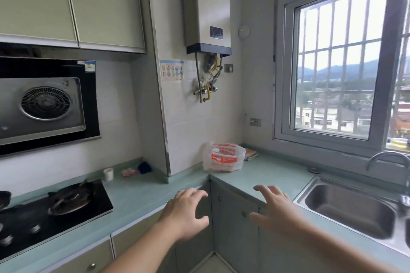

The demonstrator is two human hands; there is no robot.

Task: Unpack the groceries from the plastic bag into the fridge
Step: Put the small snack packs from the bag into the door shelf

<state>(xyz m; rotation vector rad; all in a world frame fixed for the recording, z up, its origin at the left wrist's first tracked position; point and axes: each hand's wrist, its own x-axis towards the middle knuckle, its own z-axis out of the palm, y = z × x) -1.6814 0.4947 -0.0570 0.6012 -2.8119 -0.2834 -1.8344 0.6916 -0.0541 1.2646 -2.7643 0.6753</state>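
A translucent white plastic bag (224,157) with red print stands in the far corner of the pale green counter (266,175), below the wall heater. What it holds is too blurred to tell. My left hand (185,213) hovers over the counter's front edge, fingers spread, holding nothing. My right hand (275,208) reaches forward beside it, also spread and empty. Both hands are well short of the bag. No fridge is in view.
A steel sink (350,208) with a tap (386,159) lies at the right under the barred window. A black gas hob (48,213) sits at the left below the range hood. A small white cup (108,174) and a dark blue object (144,167) stand by the wall.
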